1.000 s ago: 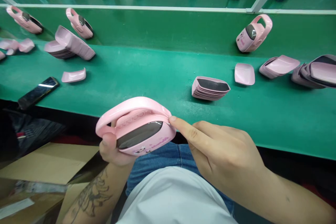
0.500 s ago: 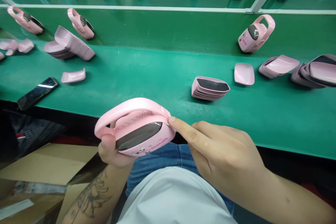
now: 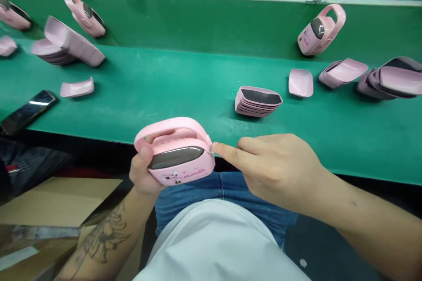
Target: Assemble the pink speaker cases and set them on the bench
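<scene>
A pink plastic housing with a looped handle, a dark glossy window and printed figures (image 3: pixel 187 170) is held over my lap, just off the bench edge. My left hand (image 3: pixel 143 171) grips its left end, thumb near the handle's base. My right hand (image 3: pixel 268 164) reaches in from the right, index fingertip against the right end of the housing where the handle joins. A thin pale bit shows at that fingertip, too small to make out. The other fingers of my right hand are curled, and whether they hold anything is hidden.
On the green bench (image 3: pixel 165 92) are a stack of pink frames (image 3: pixel 257 102), a single pink cover (image 3: pixel 300 82), more stacked covers (image 3: pixel 74 41) and a dark phone (image 3: pixel 28 112). Another pink housing (image 3: pixel 318 33) stands at the back right. An open cardboard box (image 3: pixel 59 199) lies lower left.
The housing has turned more level, its printed side facing me more, and shifted slightly right with my left hand. My right fingertip stays at its right end. The view has shifted, too.
</scene>
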Tool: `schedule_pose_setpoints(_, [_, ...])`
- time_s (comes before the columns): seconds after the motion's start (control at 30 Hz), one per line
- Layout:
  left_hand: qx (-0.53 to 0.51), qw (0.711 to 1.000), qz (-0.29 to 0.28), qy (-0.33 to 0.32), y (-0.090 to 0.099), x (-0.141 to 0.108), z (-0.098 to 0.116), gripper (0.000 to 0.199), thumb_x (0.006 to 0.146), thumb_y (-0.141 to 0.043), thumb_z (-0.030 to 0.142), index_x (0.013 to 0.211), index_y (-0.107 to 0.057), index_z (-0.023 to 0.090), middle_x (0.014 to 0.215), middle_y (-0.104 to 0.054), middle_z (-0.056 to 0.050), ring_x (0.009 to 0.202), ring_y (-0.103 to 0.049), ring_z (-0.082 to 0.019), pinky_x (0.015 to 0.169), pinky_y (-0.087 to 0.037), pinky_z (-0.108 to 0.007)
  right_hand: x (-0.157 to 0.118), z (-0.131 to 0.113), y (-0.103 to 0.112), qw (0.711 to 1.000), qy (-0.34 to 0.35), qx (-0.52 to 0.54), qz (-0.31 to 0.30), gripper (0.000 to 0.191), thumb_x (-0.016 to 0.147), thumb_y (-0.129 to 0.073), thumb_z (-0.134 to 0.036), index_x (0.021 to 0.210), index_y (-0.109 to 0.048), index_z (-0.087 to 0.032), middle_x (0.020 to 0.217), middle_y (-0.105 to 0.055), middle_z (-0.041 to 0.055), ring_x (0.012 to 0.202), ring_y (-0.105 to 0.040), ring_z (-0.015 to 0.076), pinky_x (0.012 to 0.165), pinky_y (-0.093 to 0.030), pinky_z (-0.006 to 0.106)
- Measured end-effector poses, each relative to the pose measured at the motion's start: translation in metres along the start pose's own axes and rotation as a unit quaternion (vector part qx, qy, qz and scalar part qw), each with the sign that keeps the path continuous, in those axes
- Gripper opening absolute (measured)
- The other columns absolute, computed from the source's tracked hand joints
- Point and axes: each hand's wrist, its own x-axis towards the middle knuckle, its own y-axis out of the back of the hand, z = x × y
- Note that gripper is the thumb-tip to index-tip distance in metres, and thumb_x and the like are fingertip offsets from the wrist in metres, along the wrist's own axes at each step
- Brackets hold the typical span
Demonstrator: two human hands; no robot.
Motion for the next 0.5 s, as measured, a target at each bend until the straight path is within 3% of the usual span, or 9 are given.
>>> schedule_pose_setpoints(0.13, [-0.013, 0.992, -0.029, 0.123, 0.006, -0.004, -0.003, 0.045, 0.082, -0.079, 0.063, 0.100, -0.083, 0.023, 0.096, -0.085, -0.009, 0.101, -0.082, -0.040, 0.089, -0.068, -0.055, -0.005, 0.009, -0.006, 0.999, 0.026, 0.042, -0.017, 0.050, 0.098, -0.048, -0.003, 0.136, -0.074, -0.021, 0.069, -0.064, -0.0051, 0.054, -0.052, 0.0122, 0.052, -0.022, 0.036])
schedule_pose_setpoints(0.27, [-0.040, 0.972, -0.018, 0.231, 0.002, -0.010, -0.007, 0.053, 0.079, -0.076, 0.068, 0.100, -0.079, 0.019, 0.098, -0.084, -0.012, 0.093, -0.083, -0.040, 0.081, -0.068, -0.052, -0.007, 0.003, 0.000, 0.998, 0.036, 0.040, -0.024, 0.046, 0.100, -0.047, -0.005, 0.134, -0.074, -0.018, 0.068, -0.065, -0.0045, 0.053, -0.054, 0.0132, 0.051, -0.024, 0.037])
schedule_pose_setpoints(0.4, [-0.063, 0.964, 0.002, 0.259, -0.007, -0.018, -0.012, 0.051, 0.082, -0.072, 0.069, 0.096, -0.077, 0.020, 0.086, -0.081, -0.007, 0.089, -0.083, -0.036, 0.081, -0.067, -0.049, -0.003, -0.008, 0.016, 0.997, 0.055, 0.028, -0.037, 0.043, 0.098, -0.046, -0.007, 0.131, -0.074, -0.013, 0.066, -0.063, -0.0022, 0.050, -0.055, 0.0156, 0.049, -0.026, 0.038])
schedule_pose_setpoints(0.5, [-0.073, 0.967, 0.010, 0.244, -0.015, -0.025, -0.014, 0.059, 0.088, -0.065, 0.075, 0.100, -0.076, 0.019, 0.083, -0.079, -0.007, 0.083, -0.082, -0.033, 0.078, -0.067, -0.047, -0.001, -0.015, 0.026, 0.997, 0.064, 0.011, -0.036, 0.042, 0.097, -0.047, -0.012, 0.129, -0.073, -0.010, 0.065, -0.062, -0.0003, 0.048, -0.051, 0.0177, 0.046, -0.027, 0.039])
